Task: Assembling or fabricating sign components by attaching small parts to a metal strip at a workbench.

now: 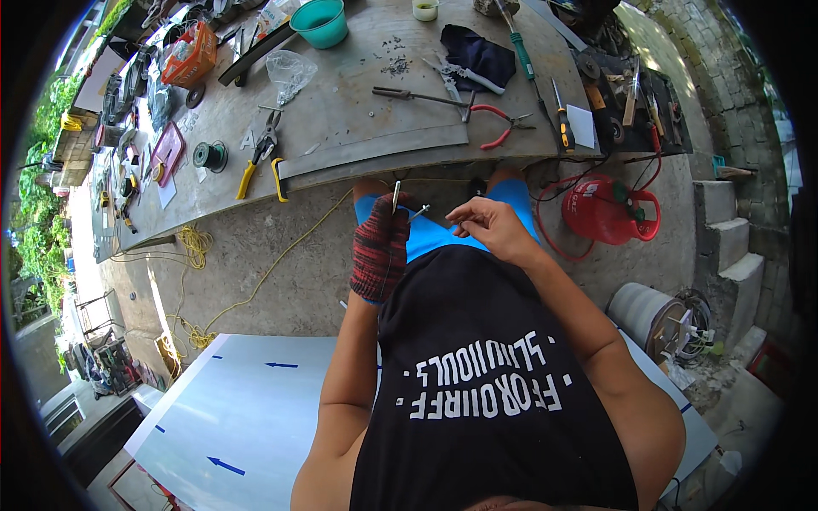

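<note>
In front of my lap, my left hand (380,254) wears a red and black knitted glove. Its fingers are closed around a slim silver metal piece (395,198) that stands up past the fist. A thin metal pin with a short crosswise end (419,212) juts out to the right of the same fist; whether the two are joined, I cannot tell. My bare right hand (490,226) is a short gap to the right, fingers bent and thumb near the fingertips. Anything tiny between them is too small to make out.
The metal workbench (332,128) ahead carries yellow-handled snips (262,153), red-handled pliers (504,126), a wire spool (210,156), a soldering iron (521,51) and a teal bowl (320,23). A red gas cylinder (603,209) stands right. Yellow cord (264,277) crosses the floor.
</note>
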Demonstrator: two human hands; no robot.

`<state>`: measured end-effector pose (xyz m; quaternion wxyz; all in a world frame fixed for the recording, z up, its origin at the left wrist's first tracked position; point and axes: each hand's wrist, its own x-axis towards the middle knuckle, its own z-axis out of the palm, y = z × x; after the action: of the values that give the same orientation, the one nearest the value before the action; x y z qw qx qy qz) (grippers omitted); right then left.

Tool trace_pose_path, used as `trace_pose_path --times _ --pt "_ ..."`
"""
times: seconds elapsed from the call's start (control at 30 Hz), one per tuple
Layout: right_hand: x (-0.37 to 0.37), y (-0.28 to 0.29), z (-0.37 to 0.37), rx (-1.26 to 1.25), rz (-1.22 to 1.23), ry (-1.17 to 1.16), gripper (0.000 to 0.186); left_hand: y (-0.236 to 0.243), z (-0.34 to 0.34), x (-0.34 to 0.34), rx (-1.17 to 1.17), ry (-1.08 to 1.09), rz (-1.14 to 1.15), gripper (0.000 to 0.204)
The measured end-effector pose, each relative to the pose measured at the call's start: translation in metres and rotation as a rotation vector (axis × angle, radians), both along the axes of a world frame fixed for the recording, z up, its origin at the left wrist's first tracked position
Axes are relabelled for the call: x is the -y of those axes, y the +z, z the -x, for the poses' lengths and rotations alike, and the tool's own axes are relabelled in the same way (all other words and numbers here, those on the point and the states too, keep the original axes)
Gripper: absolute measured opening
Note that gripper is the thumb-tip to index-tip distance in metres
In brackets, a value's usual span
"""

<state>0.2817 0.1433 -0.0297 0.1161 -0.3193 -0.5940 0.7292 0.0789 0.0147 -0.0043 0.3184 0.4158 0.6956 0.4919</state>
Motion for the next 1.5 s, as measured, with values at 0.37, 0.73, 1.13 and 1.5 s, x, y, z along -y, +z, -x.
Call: trace_pose_path --times 0.37,0.73,1.13,1.5 --pt "-0.011 0.059 0.032 -0.176 -0.116 -0.184 0.022 0.005 -0.004 -0.007 -0.003 0.010 -0.028 0.027" --pt "-0.006 0.068 0.042 -0.121 -0.463 -0.076 0.017 -0.002 -0.016 -0.009 0.342 0.143 -0.081 0.022" --pt "-0.006 0.075 0.039 -0.137 -0.659 -0.034 0.023 0.009 -0.013 -0.006 -0.282 0.003 -0.079 0.030" --pt "-0.009 0.077 0.039 -0.103 -0.592 0.045 0.011 0.011 -0.009 0.000 -0.134 -0.050 -0.082 0.031"
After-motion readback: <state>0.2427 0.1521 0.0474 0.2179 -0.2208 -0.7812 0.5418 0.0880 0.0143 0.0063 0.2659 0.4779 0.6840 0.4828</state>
